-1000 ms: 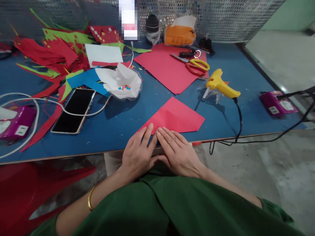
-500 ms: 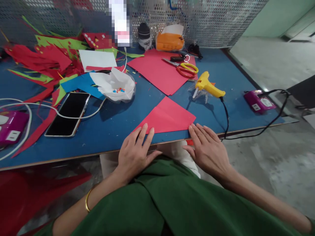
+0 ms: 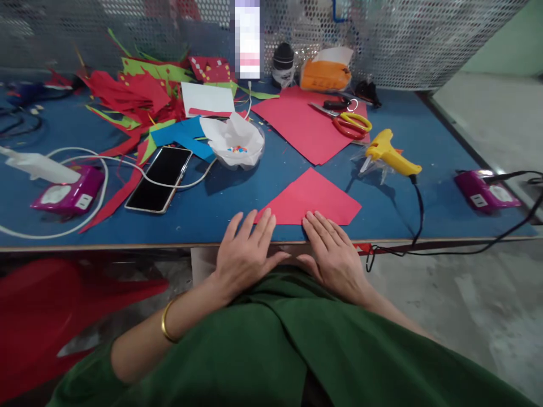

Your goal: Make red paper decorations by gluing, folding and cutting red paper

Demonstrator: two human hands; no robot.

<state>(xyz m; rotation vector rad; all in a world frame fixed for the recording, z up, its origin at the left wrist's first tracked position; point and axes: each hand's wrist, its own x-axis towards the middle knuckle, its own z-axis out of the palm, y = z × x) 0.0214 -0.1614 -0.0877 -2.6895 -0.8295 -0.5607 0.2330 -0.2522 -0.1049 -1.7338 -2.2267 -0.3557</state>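
A folded sheet of red paper lies flat at the front edge of the blue table, its peak pointing away from me. My left hand rests with outstretched fingers on the paper's left end at the near edge. Fingers flat, my right hand presses the same near edge about the middle. Both thumbs point inward below the table edge. Just beyond the folded piece lie larger red sheets, with scissors on top of them.
A yellow glue gun and a purple power socket stand to the right. On the left are a phone, a white cable, a paper-lined bowl and a heap of red and green paper scraps. Behind is a perforated metal panel.
My right hand has slid left along the near edge, from the paper's right corner to about its middle. My left hand stays at the left end. The view has turned left.
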